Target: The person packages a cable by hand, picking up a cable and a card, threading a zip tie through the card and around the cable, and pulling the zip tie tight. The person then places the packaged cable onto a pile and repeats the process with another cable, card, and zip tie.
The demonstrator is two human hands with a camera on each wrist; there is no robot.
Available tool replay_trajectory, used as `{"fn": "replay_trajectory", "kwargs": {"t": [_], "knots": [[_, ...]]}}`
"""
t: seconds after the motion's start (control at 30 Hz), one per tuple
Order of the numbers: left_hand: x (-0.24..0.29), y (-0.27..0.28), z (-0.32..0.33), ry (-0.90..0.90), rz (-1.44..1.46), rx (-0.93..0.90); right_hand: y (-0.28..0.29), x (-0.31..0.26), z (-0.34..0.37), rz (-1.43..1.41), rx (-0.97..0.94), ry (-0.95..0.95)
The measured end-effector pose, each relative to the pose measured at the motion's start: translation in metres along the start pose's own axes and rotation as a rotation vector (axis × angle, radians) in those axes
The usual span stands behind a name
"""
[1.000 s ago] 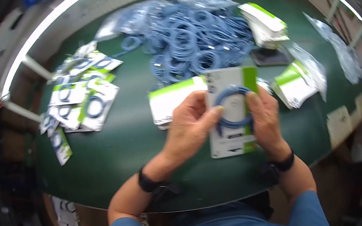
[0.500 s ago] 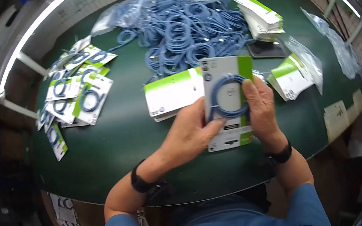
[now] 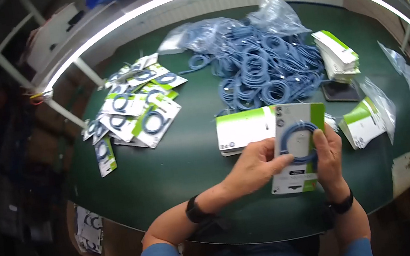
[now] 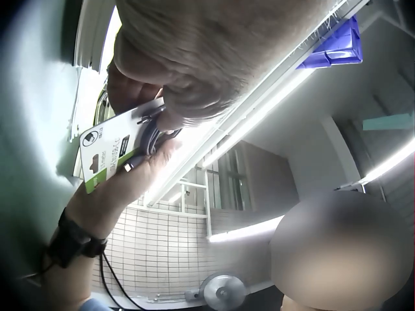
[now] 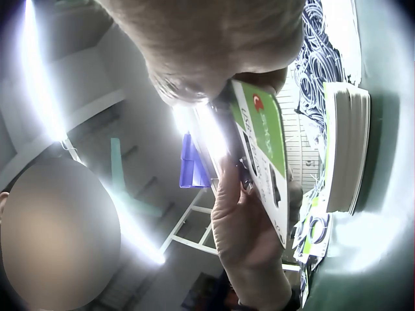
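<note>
White-and-green flat card (image 3: 300, 144), blue coiled cable (image 3: 301, 160) on its face, held above dark-green tabletop (image 3: 155, 184). Left edge pinched by left hand (image 3: 252, 167), right edge by right hand (image 3: 330, 158); thumbs laid in front, apparently so coil and card are steadied together.

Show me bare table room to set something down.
Free: green tabletop between the left pile of white-and-green carded blue cables and the central white-and-green card stack. Crowded: far middle, under coiled blue cables and crumpled clear plastic bags.
</note>
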State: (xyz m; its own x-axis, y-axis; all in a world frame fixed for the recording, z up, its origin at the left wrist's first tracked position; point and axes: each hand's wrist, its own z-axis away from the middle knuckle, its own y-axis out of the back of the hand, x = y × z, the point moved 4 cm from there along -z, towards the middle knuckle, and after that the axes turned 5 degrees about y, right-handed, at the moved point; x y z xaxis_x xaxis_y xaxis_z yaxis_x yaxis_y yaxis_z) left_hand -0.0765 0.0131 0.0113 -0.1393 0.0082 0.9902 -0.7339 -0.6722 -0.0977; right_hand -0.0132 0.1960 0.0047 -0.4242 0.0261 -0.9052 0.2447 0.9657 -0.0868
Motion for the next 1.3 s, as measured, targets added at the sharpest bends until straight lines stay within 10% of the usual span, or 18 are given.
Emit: {"fn": "replay_trajectory", "kwargs": {"t": [0.23, 0.5, 0.67, 1.03, 1.3], "knots": [[0.018, 0.040, 0.013, -0.038, 0.148, 0.100, -0.004, -0.009, -0.005, -0.115, 0.184, 0.024], [0.073, 0.245, 0.003, -0.456, 0.298, 0.731, -0.004, 0.007, -0.001, -0.036, 0.024, -0.095], [0.000, 0.278, 0.008, -0.213, 0.352, 0.963, -0.008, 0.013, 0.000, 0.021, -0.051, -0.221], [0.019, 0.182, -0.076, -0.017, -0.547, 0.264, -0.003, 0.017, -0.004, 0.085, -0.112, -0.271], [0.009, 0.204, -0.153, 0.015, -0.829, 0.364, -0.002, 0.016, -0.005, 0.088, -0.102, -0.270]]}}
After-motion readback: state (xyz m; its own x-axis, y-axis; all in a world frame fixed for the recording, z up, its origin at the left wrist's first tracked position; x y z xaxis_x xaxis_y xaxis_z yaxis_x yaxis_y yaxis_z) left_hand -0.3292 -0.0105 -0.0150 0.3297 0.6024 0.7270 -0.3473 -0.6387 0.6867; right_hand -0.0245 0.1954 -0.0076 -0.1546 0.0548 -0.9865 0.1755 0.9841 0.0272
